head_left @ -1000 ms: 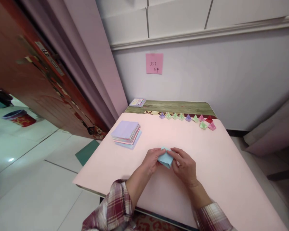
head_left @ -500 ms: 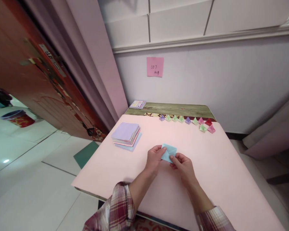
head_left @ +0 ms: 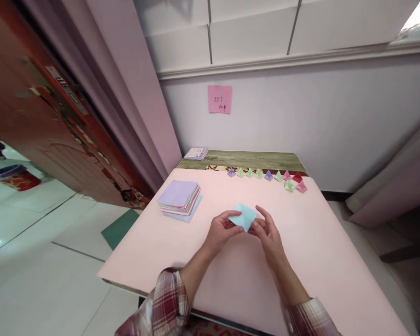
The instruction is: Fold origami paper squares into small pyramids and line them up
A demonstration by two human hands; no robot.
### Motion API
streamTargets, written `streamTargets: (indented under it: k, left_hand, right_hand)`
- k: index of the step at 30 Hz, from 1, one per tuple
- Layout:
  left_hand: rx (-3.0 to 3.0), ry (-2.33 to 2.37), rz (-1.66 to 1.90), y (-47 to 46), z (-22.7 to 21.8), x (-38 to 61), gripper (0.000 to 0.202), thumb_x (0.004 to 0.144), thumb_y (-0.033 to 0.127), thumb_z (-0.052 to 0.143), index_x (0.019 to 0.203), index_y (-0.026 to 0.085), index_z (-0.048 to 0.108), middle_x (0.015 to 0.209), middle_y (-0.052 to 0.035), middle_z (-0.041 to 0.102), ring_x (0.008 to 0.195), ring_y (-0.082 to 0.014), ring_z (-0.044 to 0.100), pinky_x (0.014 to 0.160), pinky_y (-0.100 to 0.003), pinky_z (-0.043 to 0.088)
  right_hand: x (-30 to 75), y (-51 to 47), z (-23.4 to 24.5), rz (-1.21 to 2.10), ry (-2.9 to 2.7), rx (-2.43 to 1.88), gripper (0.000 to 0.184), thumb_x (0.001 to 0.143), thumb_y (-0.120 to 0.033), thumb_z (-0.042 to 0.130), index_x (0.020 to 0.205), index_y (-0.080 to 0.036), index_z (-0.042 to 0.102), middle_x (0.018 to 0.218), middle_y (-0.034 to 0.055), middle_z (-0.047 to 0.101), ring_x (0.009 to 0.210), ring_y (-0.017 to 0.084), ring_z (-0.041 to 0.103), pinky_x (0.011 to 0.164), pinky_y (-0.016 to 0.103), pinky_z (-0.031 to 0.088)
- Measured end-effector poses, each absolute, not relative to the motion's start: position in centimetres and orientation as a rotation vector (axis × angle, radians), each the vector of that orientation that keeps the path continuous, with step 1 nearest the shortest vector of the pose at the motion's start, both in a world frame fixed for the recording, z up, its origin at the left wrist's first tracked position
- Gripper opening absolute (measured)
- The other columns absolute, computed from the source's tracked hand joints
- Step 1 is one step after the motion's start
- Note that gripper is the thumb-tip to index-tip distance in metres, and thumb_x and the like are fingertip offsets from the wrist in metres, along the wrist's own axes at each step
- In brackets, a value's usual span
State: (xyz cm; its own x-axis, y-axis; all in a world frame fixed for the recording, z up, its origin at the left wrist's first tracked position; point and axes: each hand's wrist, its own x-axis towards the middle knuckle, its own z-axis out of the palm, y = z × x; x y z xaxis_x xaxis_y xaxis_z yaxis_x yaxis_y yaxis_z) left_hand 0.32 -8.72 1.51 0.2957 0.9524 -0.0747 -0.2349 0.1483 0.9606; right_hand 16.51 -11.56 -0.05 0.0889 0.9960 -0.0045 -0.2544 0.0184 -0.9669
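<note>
A small light blue folded paper [head_left: 243, 216] is held between my two hands above the pink tabletop, its corners pointing outward like a diamond. My left hand [head_left: 223, 230] pinches its left corner between thumb and fingers. At its lower right edge, my right hand [head_left: 268, 232] grips the paper with the thumb, while the index finger is raised away from it. The undersides of the paper and some fingertips are hidden.
Left of my hands lies a stack of coloured square paper [head_left: 179, 196]. Along the far edge stand several small folded paper pieces [head_left: 269, 175] in purple, green, pink and red. A paper pack [head_left: 196, 153] lies at the back left of the pink table [head_left: 143, 252].
The blue paper has turned from a squarish flat shape to a diamond. My left fingers have shifted to its corner, and my right index finger has lifted. The view has shifted slightly.
</note>
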Motion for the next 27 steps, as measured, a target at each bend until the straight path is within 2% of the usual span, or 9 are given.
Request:
streamTargets:
  k: [4,8,9,13,15,20,27]
  left_hand:
    - [1.024,0.835,0.995,-8.7,1.9,-0.3,0.056,0.059,0.021,0.084,0.11,0.016,0.063,0.095,-0.0072,0.071,0.09,-0.02,0.066,0.085,-0.034,0.049]
    - [1.018,0.86,0.972,-8.8,1.9,-0.4,0.051,0.059,0.021,0.084,0.106,0.015,0.065,0.089,-0.006,0.071,0.086,-0.0185,0.066,0.082,-0.032,0.049]
    - [1.018,0.864,0.971,-8.8,1.9,-0.4,0.05,0.059,0.021,0.084,0.106,0.015,0.065,0.088,-0.0059,0.071,0.086,-0.0183,0.066,0.082,-0.031,0.049]
    - [1.022,0.857,0.962,-8.7,1.7,-0.6,0.051,0.059,0.021,0.084,0.106,0.015,0.065,0.089,-0.0061,0.071,0.085,-0.0181,0.065,0.081,-0.031,0.049]
    - [1.019,0.852,0.946,-8.7,1.6,-0.7,0.051,0.059,0.02,0.084,0.106,0.015,0.066,0.09,-0.0065,0.071,0.085,-0.0181,0.065,0.081,-0.031,0.049]
    - [1.006,0.851,0.924,-8.6,1.5,-0.8,0.052,0.056,0.017,0.085,0.105,0.015,0.066,0.086,-0.0052,0.071,0.082,-0.0176,0.065,0.077,-0.03,0.05]
    - [0.987,0.851,0.934,-8.7,1.4,-0.6,0.053,0.054,0.019,0.086,0.104,0.015,0.067,0.087,-0.0057,0.071,0.084,-0.0197,0.065,0.08,-0.033,0.05]
  right_hand:
    - [17.1,-11.6,0.8,1.269,-1.068,-0.982,0.057,0.082,-0.043,0.065,0.133,-0.027,0.048,0.109,0.0073,0.067,0.098,0.023,0.064,0.09,0.041,0.051]
    - [17.1,-11.8,1.0,1.262,-1.023,-0.964,0.075,0.082,-0.04,0.065,0.146,-0.031,0.029,0.112,0.0063,0.065,0.096,0.023,0.065,0.088,0.043,0.052]
    - [17.1,-11.8,0.9,1.267,-1.022,-0.962,0.075,0.082,-0.04,0.065,0.146,-0.032,0.027,0.113,0.0064,0.065,0.097,0.023,0.064,0.088,0.044,0.052]
    - [17.1,-11.7,0.7,1.282,-1.079,-0.956,0.054,0.083,-0.038,0.064,0.134,-0.028,0.047,0.113,0.0072,0.064,0.098,0.024,0.063,0.089,0.045,0.052]
    - [17.3,-11.6,0.6,1.284,-1.101,-0.957,0.051,0.082,-0.038,0.064,0.13,-0.028,0.051,0.113,0.0071,0.063,0.096,0.023,0.063,0.089,0.044,0.051]
    - [18.0,-11.4,-0.1,1.25,-1.076,-1.013,0.073,0.082,-0.038,0.066,0.145,-0.032,0.03,0.111,0.0059,0.06,0.093,0.021,0.064,0.09,0.044,0.051]
    - [17.7,-11.3,-0.5,1.294,-1.071,-1.011,0.074,0.082,-0.043,0.065,0.146,-0.032,0.03,0.12,0.009,0.056,0.099,0.023,0.062,0.092,0.046,0.05]
